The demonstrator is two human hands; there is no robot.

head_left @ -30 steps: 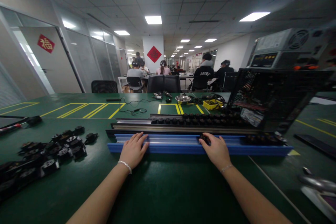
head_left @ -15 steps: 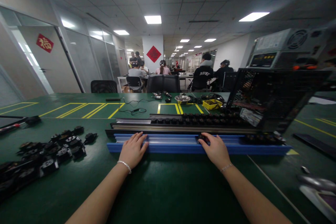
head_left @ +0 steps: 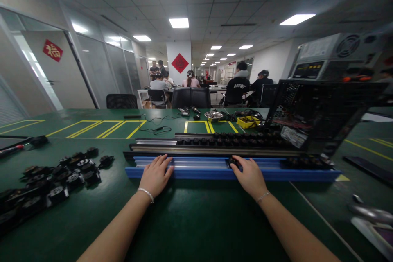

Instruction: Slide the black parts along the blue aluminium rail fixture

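Observation:
A long blue rail lies across the green table in front of me. My left hand rests on its left part, fingers spread over the edge, holding nothing. With my right hand I grip a small black part in the rail's channel, right of the middle; the fingers partly cover it. Several black parts sit in the rail's right end. Just behind the blue rail lie a dark rail and another row of black parts.
Loose black parts are spread at the left. An open computer case stands at the right, with power supplies on top. Farther back are a metal bowl, a yellow tray and cables. People sit at a distant table.
My right hand has slid slightly left along the blue rail with the small black part. My left hand has stayed in place.

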